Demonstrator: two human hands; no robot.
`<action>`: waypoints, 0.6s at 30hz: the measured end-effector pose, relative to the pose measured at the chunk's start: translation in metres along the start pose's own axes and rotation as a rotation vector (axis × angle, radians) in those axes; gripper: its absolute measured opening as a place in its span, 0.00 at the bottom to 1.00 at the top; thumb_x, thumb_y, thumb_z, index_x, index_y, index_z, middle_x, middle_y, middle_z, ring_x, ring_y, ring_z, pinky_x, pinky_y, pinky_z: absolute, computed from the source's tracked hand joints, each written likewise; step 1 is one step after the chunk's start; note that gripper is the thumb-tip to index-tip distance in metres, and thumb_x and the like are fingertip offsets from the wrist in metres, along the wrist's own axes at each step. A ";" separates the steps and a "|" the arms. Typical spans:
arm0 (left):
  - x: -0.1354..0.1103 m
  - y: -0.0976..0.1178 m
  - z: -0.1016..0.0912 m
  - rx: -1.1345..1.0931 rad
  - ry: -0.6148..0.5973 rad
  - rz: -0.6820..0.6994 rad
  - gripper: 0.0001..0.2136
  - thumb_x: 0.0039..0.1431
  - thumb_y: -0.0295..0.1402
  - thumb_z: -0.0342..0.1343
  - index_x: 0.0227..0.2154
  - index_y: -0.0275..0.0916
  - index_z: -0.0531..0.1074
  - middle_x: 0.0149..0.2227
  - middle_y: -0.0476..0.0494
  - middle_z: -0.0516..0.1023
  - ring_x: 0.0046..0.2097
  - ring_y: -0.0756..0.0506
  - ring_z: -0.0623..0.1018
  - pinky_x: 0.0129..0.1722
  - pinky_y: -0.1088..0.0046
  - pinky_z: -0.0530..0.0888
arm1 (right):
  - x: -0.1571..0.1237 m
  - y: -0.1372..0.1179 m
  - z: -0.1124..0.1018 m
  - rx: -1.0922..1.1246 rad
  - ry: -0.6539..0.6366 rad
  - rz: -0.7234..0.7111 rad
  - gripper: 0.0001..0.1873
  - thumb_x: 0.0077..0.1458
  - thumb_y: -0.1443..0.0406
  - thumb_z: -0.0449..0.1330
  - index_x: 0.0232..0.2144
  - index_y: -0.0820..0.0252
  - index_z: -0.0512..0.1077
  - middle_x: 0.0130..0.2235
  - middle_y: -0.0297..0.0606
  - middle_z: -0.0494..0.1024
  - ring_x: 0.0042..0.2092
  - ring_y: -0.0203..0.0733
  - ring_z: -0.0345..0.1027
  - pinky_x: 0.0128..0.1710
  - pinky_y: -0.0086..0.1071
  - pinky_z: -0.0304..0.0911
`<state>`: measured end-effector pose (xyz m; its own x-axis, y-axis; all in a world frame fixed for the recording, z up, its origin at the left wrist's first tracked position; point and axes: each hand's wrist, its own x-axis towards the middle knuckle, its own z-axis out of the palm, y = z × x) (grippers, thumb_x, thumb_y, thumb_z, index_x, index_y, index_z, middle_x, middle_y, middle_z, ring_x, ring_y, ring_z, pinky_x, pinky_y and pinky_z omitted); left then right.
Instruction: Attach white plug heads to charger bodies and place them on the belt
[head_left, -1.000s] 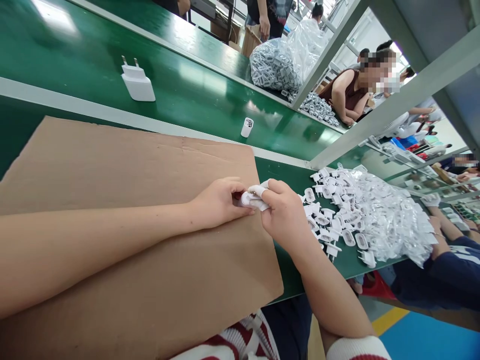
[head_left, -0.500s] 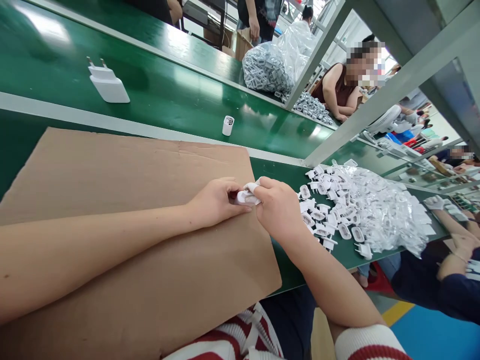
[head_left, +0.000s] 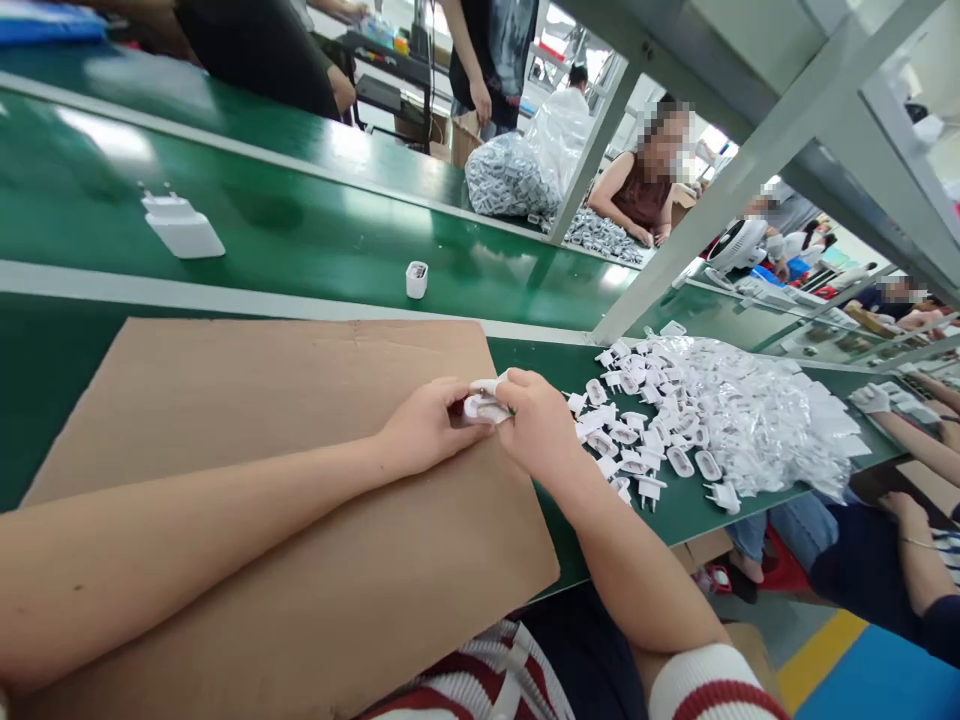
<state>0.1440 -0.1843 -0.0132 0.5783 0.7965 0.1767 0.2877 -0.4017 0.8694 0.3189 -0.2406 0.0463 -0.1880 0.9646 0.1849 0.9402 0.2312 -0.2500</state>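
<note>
My left hand (head_left: 427, 428) pinches one end of a white plastic charger piece (head_left: 478, 408) between thumb and fingers, over the right part of a cardboard sheet (head_left: 315, 570). The fingers of my right hand (head_left: 546, 428) are closed on the other end, and they hide much of it. Something small and dark shows at the top of the piece, too small to name. Just right of my right hand lies a heap of loose white plug housings (head_left: 634, 435), several with two pins, on the green bench (head_left: 551, 515).
A clear plastic bag (head_left: 772, 415) with white parts lies beyond the heap. On the green conveyor belt (head_left: 315, 240) are a white plug adapter (head_left: 184, 228) and a small white charger (head_left: 417, 280). A metal post (head_left: 679, 240) rises behind the heap. Co-workers sit across and at right.
The camera view has shifted, so the bench and belt items sit lower and slightly left. Both hands stay on the charger piece, which is turned a little and shows more of its top.
</note>
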 end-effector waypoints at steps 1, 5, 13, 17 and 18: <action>0.000 0.000 0.000 -0.021 -0.020 0.007 0.17 0.59 0.50 0.63 0.38 0.40 0.77 0.38 0.45 0.78 0.39 0.42 0.77 0.40 0.66 0.73 | -0.003 0.003 -0.002 0.070 -0.005 0.027 0.11 0.59 0.73 0.59 0.42 0.59 0.77 0.41 0.38 0.78 0.40 0.42 0.67 0.36 0.32 0.58; 0.020 -0.009 -0.012 0.096 -0.024 -0.064 0.22 0.61 0.52 0.62 0.50 0.43 0.77 0.45 0.43 0.82 0.42 0.40 0.80 0.42 0.65 0.75 | -0.013 0.027 -0.016 0.034 0.015 0.143 0.28 0.69 0.65 0.57 0.68 0.61 0.64 0.63 0.50 0.73 0.58 0.50 0.69 0.55 0.40 0.67; 0.135 -0.021 -0.065 0.570 0.183 0.000 0.22 0.63 0.51 0.55 0.49 0.38 0.74 0.46 0.43 0.78 0.63 0.27 0.67 0.67 0.49 0.55 | -0.002 0.079 -0.020 -0.269 -0.240 0.497 0.20 0.59 0.73 0.61 0.54 0.62 0.79 0.54 0.54 0.80 0.61 0.59 0.68 0.49 0.41 0.71; 0.154 -0.024 -0.081 0.605 0.203 -0.078 0.21 0.58 0.55 0.57 0.38 0.40 0.68 0.32 0.44 0.70 0.59 0.24 0.66 0.62 0.45 0.59 | 0.005 0.079 -0.022 -0.258 -0.248 0.481 0.18 0.57 0.73 0.64 0.49 0.59 0.81 0.51 0.50 0.81 0.57 0.55 0.73 0.47 0.38 0.71; 0.153 -0.021 -0.083 0.619 0.219 -0.090 0.22 0.57 0.56 0.57 0.38 0.41 0.67 0.32 0.44 0.69 0.61 0.22 0.64 0.62 0.43 0.58 | 0.006 0.078 -0.023 -0.254 -0.239 0.469 0.18 0.57 0.72 0.65 0.50 0.58 0.80 0.51 0.50 0.81 0.56 0.53 0.74 0.49 0.39 0.70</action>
<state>0.1633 -0.0163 0.0337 0.3817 0.8862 0.2627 0.7506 -0.4631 0.4713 0.3975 -0.2198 0.0500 0.2338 0.9651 -0.1180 0.9715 -0.2368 -0.0124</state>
